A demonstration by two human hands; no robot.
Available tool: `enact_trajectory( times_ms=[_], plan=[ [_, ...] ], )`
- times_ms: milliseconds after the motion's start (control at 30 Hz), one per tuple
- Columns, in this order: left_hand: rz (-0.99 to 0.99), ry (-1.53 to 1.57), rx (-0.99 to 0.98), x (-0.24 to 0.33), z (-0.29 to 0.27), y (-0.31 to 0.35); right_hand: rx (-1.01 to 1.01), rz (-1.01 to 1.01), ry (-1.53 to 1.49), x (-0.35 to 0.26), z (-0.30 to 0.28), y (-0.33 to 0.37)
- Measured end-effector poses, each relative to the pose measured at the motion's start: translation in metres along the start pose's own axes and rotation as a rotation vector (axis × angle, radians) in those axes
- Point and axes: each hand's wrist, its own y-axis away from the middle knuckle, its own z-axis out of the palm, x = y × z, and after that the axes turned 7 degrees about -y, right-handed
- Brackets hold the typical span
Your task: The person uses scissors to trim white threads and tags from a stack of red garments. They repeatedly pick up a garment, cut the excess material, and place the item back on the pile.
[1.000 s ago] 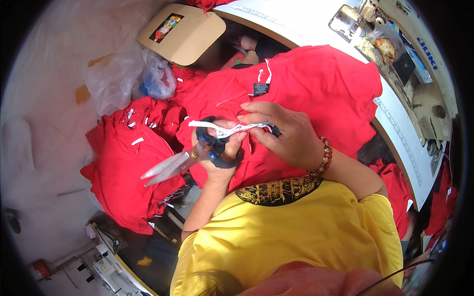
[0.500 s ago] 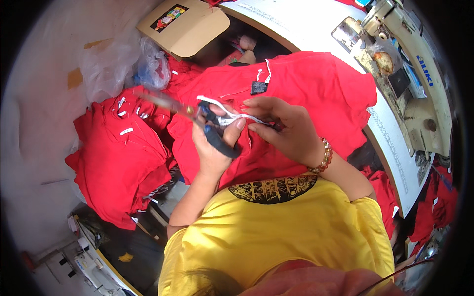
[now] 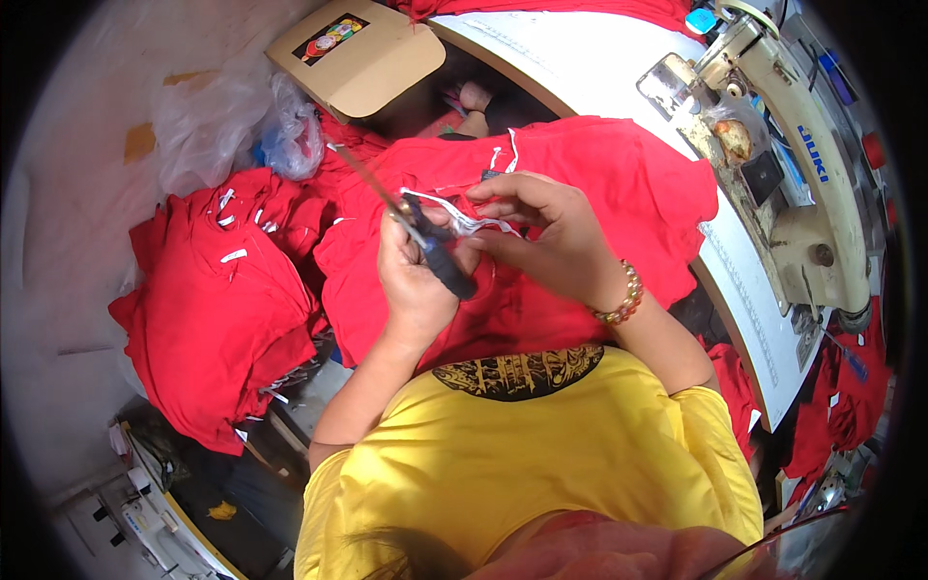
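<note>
My left hand (image 3: 416, 275) is wrapped round a pair of scissors (image 3: 448, 269) with dark handles, blades pointing to the far left and smeared by motion. A thin white strip (image 3: 447, 207) runs from beside the scissors to my right hand (image 3: 556, 227). The thumb and fingers of that hand pinch the strip over a red garment (image 3: 628, 184). The garment lies spread in front of me, with white tape at its far edge. Its dark label is mostly hidden behind my right fingers.
A heap of red garments (image 3: 217, 309) with small white labels lies on the left. Beyond it are clear plastic bags (image 3: 290, 130) and a cardboard box flap (image 3: 387, 63). On the right, a sewing machine (image 3: 812, 159) stands on a white curved table (image 3: 744, 290).
The scissors have turned in my left hand, so their blades and handles now show edge-on. The dark label has become mostly covered by my right fingers, which have shifted slightly left.
</note>
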Motion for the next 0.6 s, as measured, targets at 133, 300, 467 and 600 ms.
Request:
enact_trajectory(
  times_ms=[133,300,467,600],
  plan=[
    [-0.005,0.016,-0.033,0.002,-0.004,-0.005,-0.045,0.089,-0.029,0.005,-0.013,0.009],
    [0.14,-0.089,-0.045,0.003,-0.011,-0.003,0.043,-0.278,0.171,0.008,-0.005,0.007],
    [0.249,-0.214,-0.011,-0.001,-0.011,0.001,0.076,-0.364,0.153,0.003,-0.001,0.01],
    [0.336,-0.228,-0.049,-0.01,-0.013,0.003,0.049,-0.332,0.164,0.001,-0.003,0.013]
  ],
)
